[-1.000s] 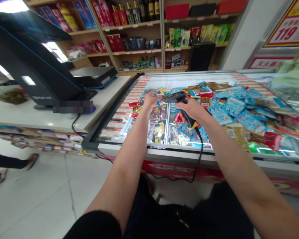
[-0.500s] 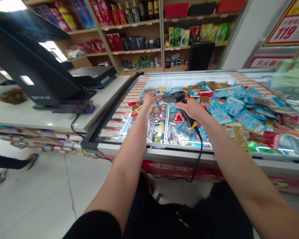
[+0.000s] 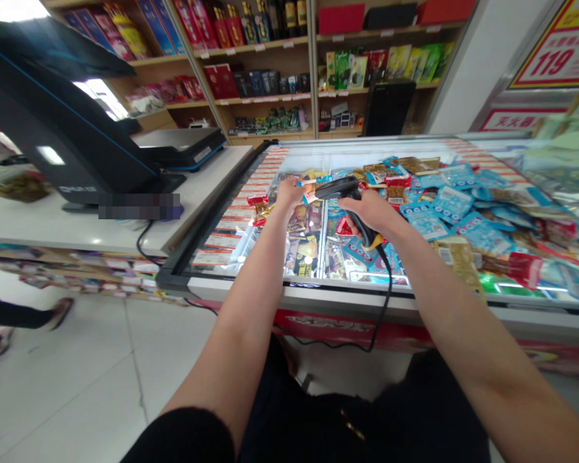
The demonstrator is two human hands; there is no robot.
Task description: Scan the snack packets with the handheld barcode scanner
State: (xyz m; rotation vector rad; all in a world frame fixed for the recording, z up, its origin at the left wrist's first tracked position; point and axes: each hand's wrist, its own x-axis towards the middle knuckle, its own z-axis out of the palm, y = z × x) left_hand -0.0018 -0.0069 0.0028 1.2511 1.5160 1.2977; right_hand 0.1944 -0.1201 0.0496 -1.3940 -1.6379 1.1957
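My left hand (image 3: pixel 289 196) pinches a small packet (image 3: pixel 309 190) in blue and orange wrapping, its print too small to read. My right hand (image 3: pixel 369 212) wraps around the handle of a black handheld barcode scanner (image 3: pixel 338 188), whose head points toward the packet at close range. A black cord (image 3: pixel 390 289) hangs from the scanner's base over the front rim of a glass-topped chest freezer (image 3: pixel 289 290). Both hands are above the freezer, which is packed with snack packets and blue sachets (image 3: pixel 451 204).
A white checkout counter (image 3: pixel 77 225) on the left carries a black point-of-sale terminal (image 3: pixel 53 122) and a flat scale (image 3: pixel 183 145). Wooden shelves (image 3: pixel 265 83) of boxed goods stand behind. A person's legs (image 3: pixel 19 315) are at far left.
The view has shifted very slightly. My hands, the packet and the scanner stay almost where they were.
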